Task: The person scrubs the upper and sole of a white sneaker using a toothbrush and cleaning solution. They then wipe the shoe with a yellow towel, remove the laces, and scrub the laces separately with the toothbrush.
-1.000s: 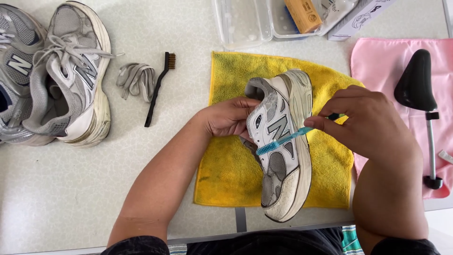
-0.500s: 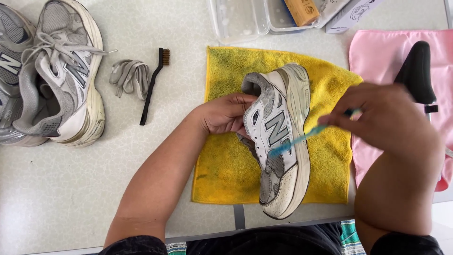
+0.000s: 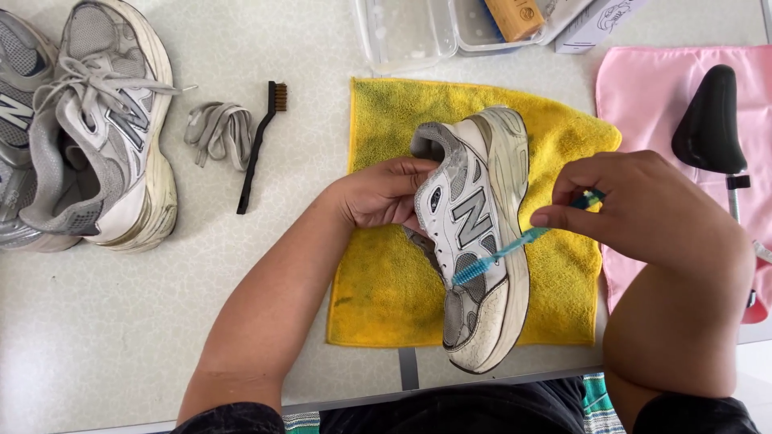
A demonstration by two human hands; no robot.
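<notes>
On the far left sit spare sneakers (image 3: 88,137), loose laces (image 3: 215,133) and a black brush (image 3: 259,145). Your left hand (image 3: 378,197) clamps the grey sneaker (image 3: 478,241) on its side over the yellow cloth (image 3: 378,297), steadying it; your right hand (image 3: 643,213) pinches the blue toothbrush (image 3: 498,255), bristles against its side panel.
</notes>
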